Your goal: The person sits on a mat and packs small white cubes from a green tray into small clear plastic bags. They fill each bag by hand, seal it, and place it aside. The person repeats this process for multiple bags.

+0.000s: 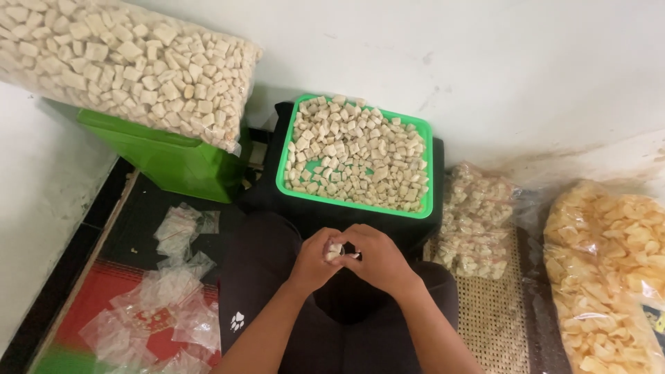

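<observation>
Small filled packet (335, 251) pinched between left hand (313, 260) and right hand (377, 259); could spill cubes if loosened.

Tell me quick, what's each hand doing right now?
Left hand: closed on a small clear bag of pale cubes.
Right hand: closed, pinching the same bag.

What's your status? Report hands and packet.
Left hand and right hand together, pinching small filled packet. Green tray of pale cubes ahead. Nothing between.
</observation>
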